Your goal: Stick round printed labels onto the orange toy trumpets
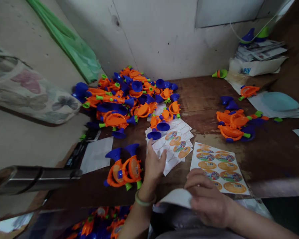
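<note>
My left hand (154, 164) reaches onto a pile of partly used sticker sheets (175, 144), its fingers stretched out on the paper. My right hand (206, 199) lies at the table's near edge, fingers curled on the lower edge of a full sticker sheet (220, 166) and over a curled white sheet (176, 197). Two orange and blue toy trumpets (124, 167) stand just left of my left hand.
A big heap of orange and blue toy trumpets (129, 99) fills the back left of the wooden table (264, 159). A smaller group (233, 124) lies at the right. Paper stacks and a box (256, 59) sit at the back right. More toys (99, 225) lie below the table edge.
</note>
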Available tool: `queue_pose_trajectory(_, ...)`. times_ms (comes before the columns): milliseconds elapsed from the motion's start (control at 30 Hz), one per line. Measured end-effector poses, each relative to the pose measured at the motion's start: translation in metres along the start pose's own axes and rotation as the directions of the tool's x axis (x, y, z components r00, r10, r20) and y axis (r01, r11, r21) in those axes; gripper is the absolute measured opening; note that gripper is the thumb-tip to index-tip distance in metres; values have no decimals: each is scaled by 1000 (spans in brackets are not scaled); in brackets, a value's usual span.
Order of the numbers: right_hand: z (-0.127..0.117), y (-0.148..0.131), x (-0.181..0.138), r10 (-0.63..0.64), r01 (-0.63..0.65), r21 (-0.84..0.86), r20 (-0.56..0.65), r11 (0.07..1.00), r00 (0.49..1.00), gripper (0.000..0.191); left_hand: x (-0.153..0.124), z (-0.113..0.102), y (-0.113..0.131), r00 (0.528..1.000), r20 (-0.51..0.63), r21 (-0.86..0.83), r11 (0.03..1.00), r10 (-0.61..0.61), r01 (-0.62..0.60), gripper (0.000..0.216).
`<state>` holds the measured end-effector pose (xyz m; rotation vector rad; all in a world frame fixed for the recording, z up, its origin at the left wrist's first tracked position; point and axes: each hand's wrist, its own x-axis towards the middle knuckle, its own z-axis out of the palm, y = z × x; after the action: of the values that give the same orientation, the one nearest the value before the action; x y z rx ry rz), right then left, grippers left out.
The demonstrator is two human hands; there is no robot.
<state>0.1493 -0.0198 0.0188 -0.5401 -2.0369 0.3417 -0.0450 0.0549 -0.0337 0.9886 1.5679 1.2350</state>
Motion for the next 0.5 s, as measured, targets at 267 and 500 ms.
queue_pose_trajectory(267, 17, 1, 0, 231, -187, 215, -199, 959, 952, 72, 59, -4, 30, 968, -106, 648, 754, 227, -106, 21)
queue_pose_trajectory(500, -1, 25, -3, 552, -420, 367, -428, 830, 716, 69, 20, -43, 47, 921, -89, 510, 812, 379, -285, 19)
